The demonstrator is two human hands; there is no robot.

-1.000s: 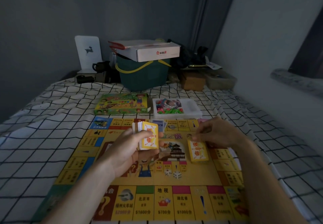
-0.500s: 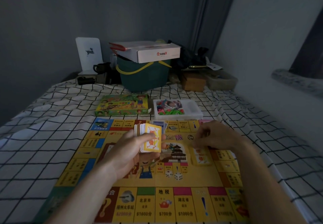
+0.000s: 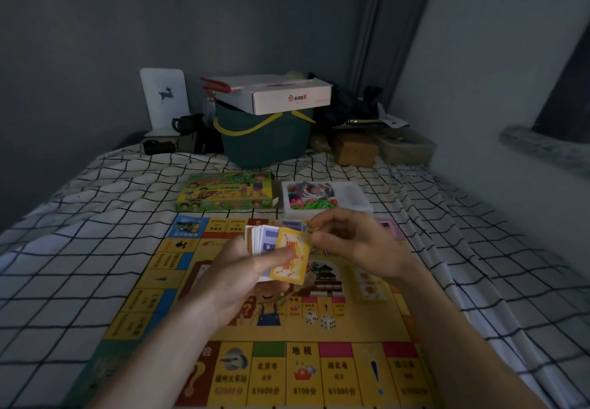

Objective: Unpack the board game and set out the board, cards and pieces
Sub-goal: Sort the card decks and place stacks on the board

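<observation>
Your left hand (image 3: 236, 276) grips a stack of cards (image 3: 274, 249) above the game board (image 3: 287, 341), which lies flat on a bed (image 3: 79, 249) covered in a white sheet with a black grid; your right hand (image 3: 354, 244) pinches the top edge of the yellow front card. On the board rest two dice (image 3: 320, 319) and a small pile of yellow cards (image 3: 368, 282). Beyond its far edge sit the green game box (image 3: 225, 192) and a white tray of pieces (image 3: 325, 199), with a green bin (image 3: 265, 135) against the dim grey wall.
</observation>
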